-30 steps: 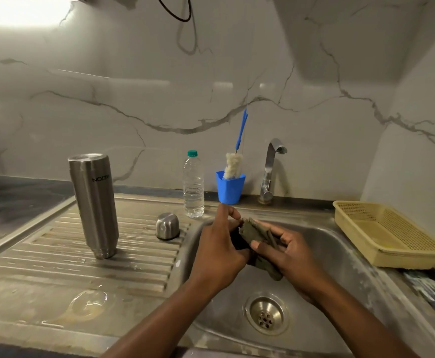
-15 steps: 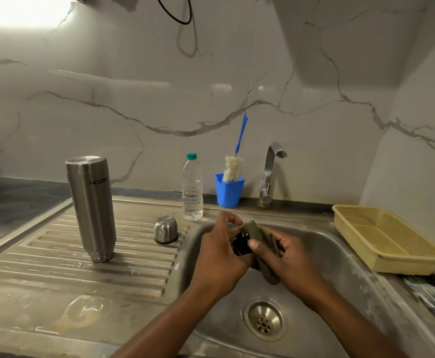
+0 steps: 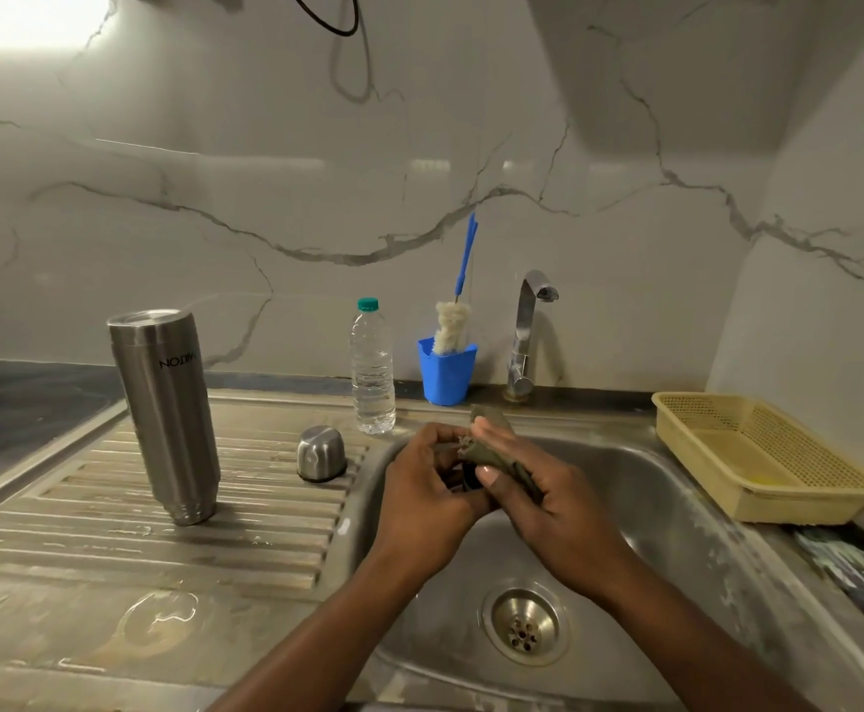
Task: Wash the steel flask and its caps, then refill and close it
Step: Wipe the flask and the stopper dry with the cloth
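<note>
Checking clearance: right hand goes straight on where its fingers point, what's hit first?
The right hand grips the cloth and points away toward the blue cup behind the sink; likely that first, though depth is unclear.

Counted — 1 flask [image 3: 168,418], 1 steel cap [image 3: 320,453], 1 dark cap [image 3: 469,479], 1 cloth [image 3: 502,454], 1 bottle [image 3: 372,375], 1 brush [image 3: 451,326], 1 basket [image 3: 799,508].

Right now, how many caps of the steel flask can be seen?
2. One steel cap stands on the drainboard, beside the basin. One dark cap is gripped in the left hand, mostly hidden behind the scrub pad that the right hand holds.
</note>
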The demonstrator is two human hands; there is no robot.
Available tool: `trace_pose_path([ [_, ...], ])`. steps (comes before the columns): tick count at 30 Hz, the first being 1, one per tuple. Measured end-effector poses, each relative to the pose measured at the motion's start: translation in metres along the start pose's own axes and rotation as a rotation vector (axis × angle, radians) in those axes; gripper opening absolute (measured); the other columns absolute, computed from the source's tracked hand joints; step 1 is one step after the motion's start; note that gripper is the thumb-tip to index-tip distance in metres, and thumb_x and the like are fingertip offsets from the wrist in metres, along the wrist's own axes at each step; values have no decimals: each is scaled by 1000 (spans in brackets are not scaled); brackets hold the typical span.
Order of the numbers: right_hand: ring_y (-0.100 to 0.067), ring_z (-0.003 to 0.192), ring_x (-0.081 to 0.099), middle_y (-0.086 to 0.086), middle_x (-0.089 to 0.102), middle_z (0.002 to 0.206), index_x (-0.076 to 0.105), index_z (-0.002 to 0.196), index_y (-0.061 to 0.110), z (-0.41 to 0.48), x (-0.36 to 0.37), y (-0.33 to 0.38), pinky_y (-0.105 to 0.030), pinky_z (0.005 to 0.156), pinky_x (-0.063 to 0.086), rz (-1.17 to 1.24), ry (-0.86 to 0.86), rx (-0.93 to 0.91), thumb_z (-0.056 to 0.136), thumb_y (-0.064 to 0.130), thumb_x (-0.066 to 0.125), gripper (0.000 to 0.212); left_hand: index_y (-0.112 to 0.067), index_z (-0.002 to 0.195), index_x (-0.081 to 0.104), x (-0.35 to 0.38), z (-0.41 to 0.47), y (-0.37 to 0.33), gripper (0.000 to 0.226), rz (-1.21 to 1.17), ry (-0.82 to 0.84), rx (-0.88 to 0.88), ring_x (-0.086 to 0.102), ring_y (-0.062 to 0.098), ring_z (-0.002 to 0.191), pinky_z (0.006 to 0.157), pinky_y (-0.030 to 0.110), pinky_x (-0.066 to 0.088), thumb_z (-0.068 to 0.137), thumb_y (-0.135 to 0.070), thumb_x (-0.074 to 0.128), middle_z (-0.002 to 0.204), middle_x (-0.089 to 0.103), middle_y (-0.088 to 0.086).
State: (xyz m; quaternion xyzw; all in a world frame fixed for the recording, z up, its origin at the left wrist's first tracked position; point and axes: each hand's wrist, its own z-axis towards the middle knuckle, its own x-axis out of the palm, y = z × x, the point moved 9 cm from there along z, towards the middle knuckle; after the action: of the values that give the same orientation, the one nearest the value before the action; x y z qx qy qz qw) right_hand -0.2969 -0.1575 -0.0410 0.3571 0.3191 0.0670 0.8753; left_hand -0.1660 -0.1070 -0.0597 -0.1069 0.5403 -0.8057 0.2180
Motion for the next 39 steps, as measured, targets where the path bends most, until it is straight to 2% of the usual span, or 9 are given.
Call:
trace_pose_path([
  [3, 3, 122, 62, 14, 72, 128, 61, 142, 32, 0, -4, -7, -15, 99, 50, 99, -53, 117, 102, 41, 54, 41, -19, 122, 56, 4, 0, 1, 62, -69, 32, -20, 78, 26, 102, 95, 55, 61, 74, 1, 91, 107, 80, 9],
  [6, -16, 91, 76, -3, 79, 94, 75, 112, 21, 0, -8, -26, -27, 78, 61, 284, -105, 292, 104, 42, 52, 32, -20, 132, 51, 6, 1, 4, 71, -112, 41, -58, 78, 23, 106, 97, 52, 61, 77, 6, 87, 112, 80, 6],
  [12, -8, 68, 64, 5, 69, 72, 75, 88, 28, -7, 2, -25, -24, 62, 50, 185, -122, 253, 103, 46, 55, 31, -17, 132, 63, -10, 10, -6, 57, -102, -43, -8, 75, 10, 111, 97, 28, 60, 83, 3, 84, 117, 79, -4],
  [17, -12, 97, 73, 0, 78, 100, 73, 112, 26, -5, 0, -20, -28, 84, 58, 319, -137, 241, 107, 40, 46, 30, -18, 129, 66, 1, 5, -5, 46, -136, 54, -37, 75, 13, 111, 95, 28, 60, 88, -3, 81, 115, 80, -3],
  [22, -10, 103, 74, 7, 79, 106, 70, 120, 28, -7, 3, -25, -18, 78, 58, 519, -121, 362, 107, 39, 45, 30, -12, 131, 66, 9, 5, -2, 44, -239, 107, -89, 74, 15, 114, 91, 23, 59, 90, 2, 76, 118, 80, 1],
  [27, 9, 120, 61, 26, 70, 123, 49, 150, 36, -5, -1, -9, -9, 96, 46, 77, -50, 143, 108, 30, 51, 42, -20, 129, 70, -4, 5, 0, 40, -197, 33, -96, 74, 7, 110, 91, 20, 59, 92, -6, 77, 114, 80, -9],
  [31, 5, 141, 46, 14, 54, 153, 44, 157, 28, -3, -7, -3, -19, 115, 40, -22, -112, 16, 106, 30, 53, 51, -17, 130, 71, 5, 5, 1, 36, -216, 115, -104, 73, 15, 116, 104, 35, 57, 95, -6, 73, 119, 79, -1],
  [36, -8, 107, 72, 5, 78, 111, 69, 126, 27, -2, -9, -23, -20, 86, 56, 352, -121, 254, 108, 32, 47, 28, -16, 131, 69, 14, 4, 8, 39, -291, 150, -149, 71, 23, 121, 107, 40, 55, 96, 0, 70, 122, 78, 5],
  [39, -10, 89, 73, 3, 77, 94, 71, 108, 26, -6, -3, -30, -18, 71, 55, 193, -86, 306, 105, 45, 47, 31, -16, 131, 69, 6, 8, 12, 36, -288, 94, -148, 70, 20, 122, 109, 42, 55, 98, -4, 69, 124, 77, 3],
])
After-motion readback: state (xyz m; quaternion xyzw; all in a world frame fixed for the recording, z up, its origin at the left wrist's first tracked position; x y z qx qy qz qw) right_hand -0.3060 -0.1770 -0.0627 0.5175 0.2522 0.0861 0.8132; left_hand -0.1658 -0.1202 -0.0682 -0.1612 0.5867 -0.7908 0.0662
